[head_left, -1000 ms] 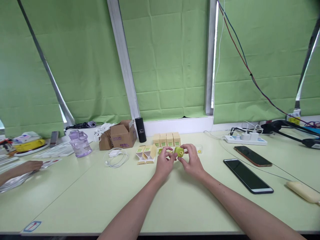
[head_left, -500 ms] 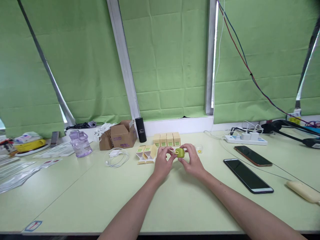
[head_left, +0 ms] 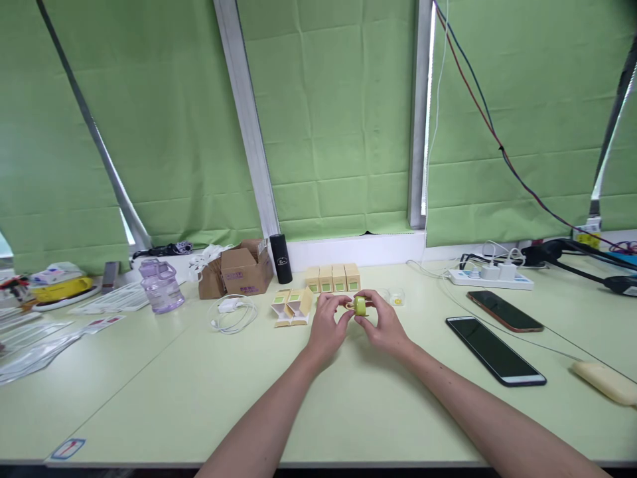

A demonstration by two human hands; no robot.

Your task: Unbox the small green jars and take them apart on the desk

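Observation:
Between my two hands, just above the table, is a small rounded green case [head_left: 359, 306] with a pale loop at its left side. My left hand [head_left: 328, 325] is closed in a pinch on the loop side. My right hand [head_left: 382, 323] pinches the case from the right with thumb and fingers. Behind the hands stands a row of several small cream boxes [head_left: 332, 279] with green panels. Left of my left hand lie two opened cream boxes [head_left: 292, 307] with their flaps out. A clear round container [head_left: 397, 297] with something yellow in it sits behind my right hand.
Two phones [head_left: 495, 350] and a cream-coloured device [head_left: 606, 383] lie on the right, near a power strip [head_left: 490, 279]. On the left are a coiled white cable [head_left: 233, 314], a purple water jug [head_left: 162, 287], a cardboard box [head_left: 246, 269] and a black cylinder [head_left: 281, 259].
The green case has turned between my fingers and now shows a narrower side. My hands have stayed in nearly the same place.

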